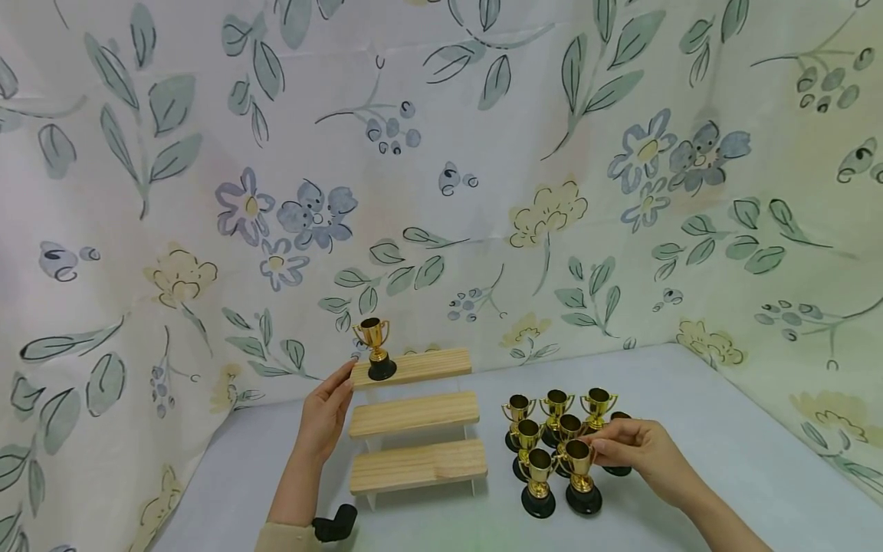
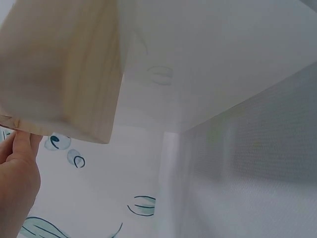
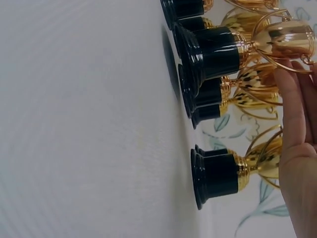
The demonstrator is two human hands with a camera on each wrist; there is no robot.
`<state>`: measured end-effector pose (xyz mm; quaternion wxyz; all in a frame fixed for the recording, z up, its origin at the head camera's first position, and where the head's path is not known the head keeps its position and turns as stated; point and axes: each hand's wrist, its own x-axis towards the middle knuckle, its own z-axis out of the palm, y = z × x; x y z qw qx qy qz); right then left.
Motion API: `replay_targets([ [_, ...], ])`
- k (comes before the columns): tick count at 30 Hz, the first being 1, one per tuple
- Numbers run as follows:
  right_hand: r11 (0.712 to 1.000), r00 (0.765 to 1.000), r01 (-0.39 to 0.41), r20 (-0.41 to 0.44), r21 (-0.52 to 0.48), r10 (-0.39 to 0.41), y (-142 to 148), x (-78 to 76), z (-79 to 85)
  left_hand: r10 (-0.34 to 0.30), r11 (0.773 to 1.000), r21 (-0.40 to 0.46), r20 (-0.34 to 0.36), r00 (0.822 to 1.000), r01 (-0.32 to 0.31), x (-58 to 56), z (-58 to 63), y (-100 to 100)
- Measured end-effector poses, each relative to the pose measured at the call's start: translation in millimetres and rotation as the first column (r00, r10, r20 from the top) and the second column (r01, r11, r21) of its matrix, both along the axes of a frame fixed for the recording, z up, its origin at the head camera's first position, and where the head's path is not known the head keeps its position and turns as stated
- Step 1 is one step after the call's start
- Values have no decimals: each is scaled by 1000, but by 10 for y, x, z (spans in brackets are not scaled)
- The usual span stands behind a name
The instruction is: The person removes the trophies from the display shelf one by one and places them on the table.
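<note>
At the left end of the top step of a three-step wooden display stand, my left hand holds the plank's edge with fingers and thumb. A gold trophy cup with a black base stands upright on that step, just beside the fingertips. In the left wrist view the plank end partly covers the left hand. My right hand pinches a handle of the front right trophy cup. The right wrist view shows this trophy cup tilted, with its base close to the tabletop and the fingers at its handle.
Several more gold trophy cups stand grouped on the white table, right of the stand. A trophy cup is partly hidden behind the right hand. Floral cloth hangs behind the table.
</note>
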<state>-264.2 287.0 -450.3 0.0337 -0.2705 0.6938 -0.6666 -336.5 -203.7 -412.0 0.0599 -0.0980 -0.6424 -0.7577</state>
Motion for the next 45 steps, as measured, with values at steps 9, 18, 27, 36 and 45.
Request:
replay_targets([
  [9,998,998,-68,17,5,68,51,-22,-13,1,1000,-2,7,1000,-1,11,6,0],
  [18,995,995,-101,2,4,101,68,-20,43,-3,1000,1,0,1000,3,1,6,-8],
  [27,993,998,-29,-51,115,35,87,25,93,-7,1000,2,1,1000,7,2,4,-5],
  [36,992,994,2,-107,130,12,68,45,104,-9,1000,-4,-4,1000,9,-1,-4,-9],
  [45,985,993,55,-111,161,-37,62,55,100,-10,1000,-6,-5,1000,10,-4,-9,-12],
])
